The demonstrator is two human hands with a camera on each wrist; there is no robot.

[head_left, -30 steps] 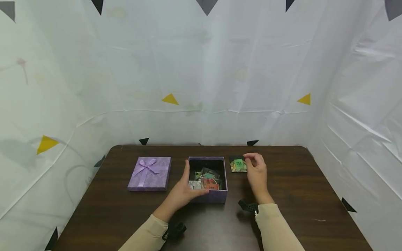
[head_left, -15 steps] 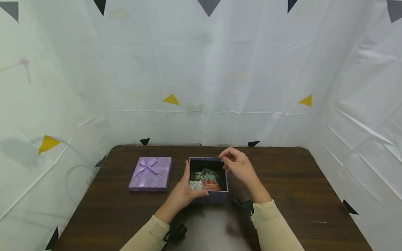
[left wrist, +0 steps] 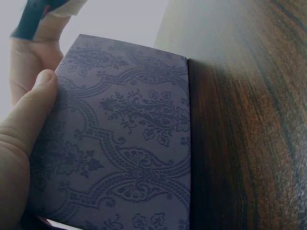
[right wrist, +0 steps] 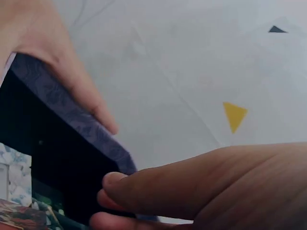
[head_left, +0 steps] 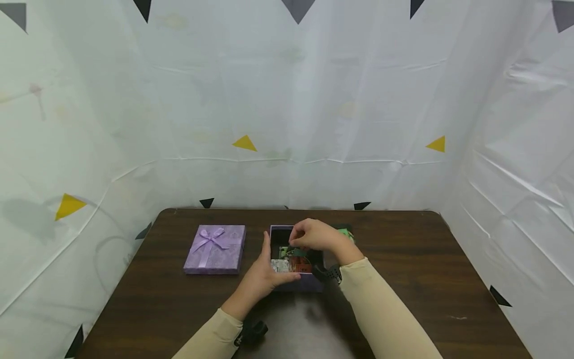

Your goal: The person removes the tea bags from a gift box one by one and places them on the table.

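Note:
A purple gift box (head_left: 309, 283) stands uncovered on the table, with a dark inside and several small patterned packets (head_left: 280, 265) lying in it. My left hand (head_left: 258, 279) holds its near left corner, thumb across the front wall and fingers along the left side. The front wall (left wrist: 120, 129) shows an embossed floral pattern in the left wrist view. My right hand (head_left: 314, 234) reaches in over the right side, fingertips bent down close above the packets. Nothing shows between its fingertips (right wrist: 115, 179) in the right wrist view.
To the left lies the matching purple lid (head_left: 217, 249) with a ribbon bow. A green packet (head_left: 346, 232) on the table is partly hidden behind my right wrist. White sheeting with coloured triangles surrounds the dark wooden table (head_left: 426, 269).
My right hand has let go of the green packet on the right and moved left into the box. My left hand keeps its place on the corner.

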